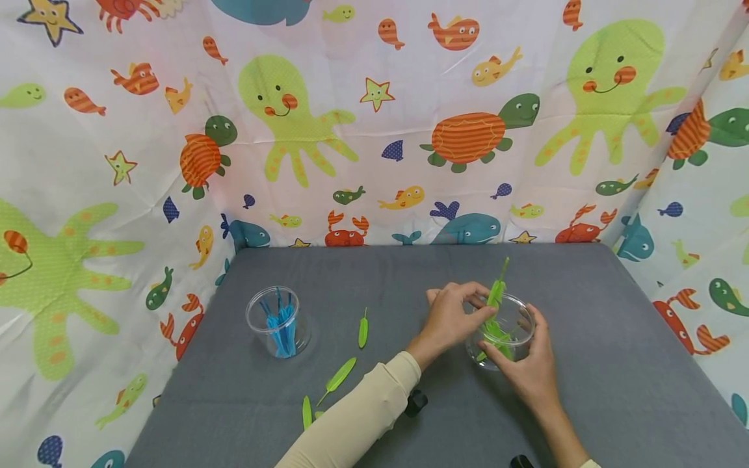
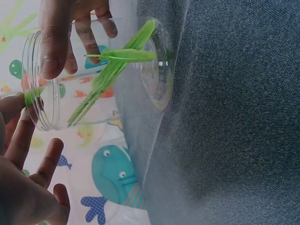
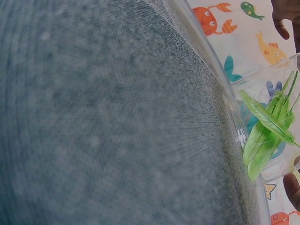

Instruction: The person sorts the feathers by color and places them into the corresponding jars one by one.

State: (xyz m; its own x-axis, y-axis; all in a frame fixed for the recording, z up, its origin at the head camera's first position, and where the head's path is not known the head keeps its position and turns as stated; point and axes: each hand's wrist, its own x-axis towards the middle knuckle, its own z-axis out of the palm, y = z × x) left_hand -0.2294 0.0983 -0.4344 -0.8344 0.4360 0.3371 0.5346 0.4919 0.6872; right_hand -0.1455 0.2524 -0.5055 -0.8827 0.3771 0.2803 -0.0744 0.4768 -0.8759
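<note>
Left hand [image 1: 448, 318] — pinching feather [image 1: 496, 294], right hand [image 1: 532, 372] — gripping jar [image 1: 516, 324]

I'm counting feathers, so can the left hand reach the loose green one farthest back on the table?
Probably yes: the left hand looks close enough, with nothing between it and the loose feather. It pinches another feather at the right-hand jar, though, so should probably drop that first.
</note>
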